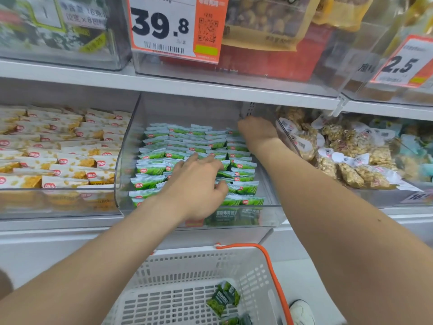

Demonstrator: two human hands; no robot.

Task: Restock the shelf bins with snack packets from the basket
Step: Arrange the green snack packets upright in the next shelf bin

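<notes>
A clear shelf bin [131, 141] in the middle holds rows of green snack packets [154, 170]. My left hand [199, 184] lies on the packets at the bin's front, fingers spread and partly bent over them. My right hand [256, 132] reaches deep into the bin's back right corner, its fingers hidden behind the knuckles. Below, a white basket [187, 266] with an orange handle [271, 273] holds a few dark green packets [225, 297].
A bin of white and yellow packets [58, 151] stands to the left. Bags of nut snacks [346, 151] fill the bin on the right. An upper shelf with price tags [175, 26] hangs close above. A white shoe [301, 311] shows on the floor beside the basket.
</notes>
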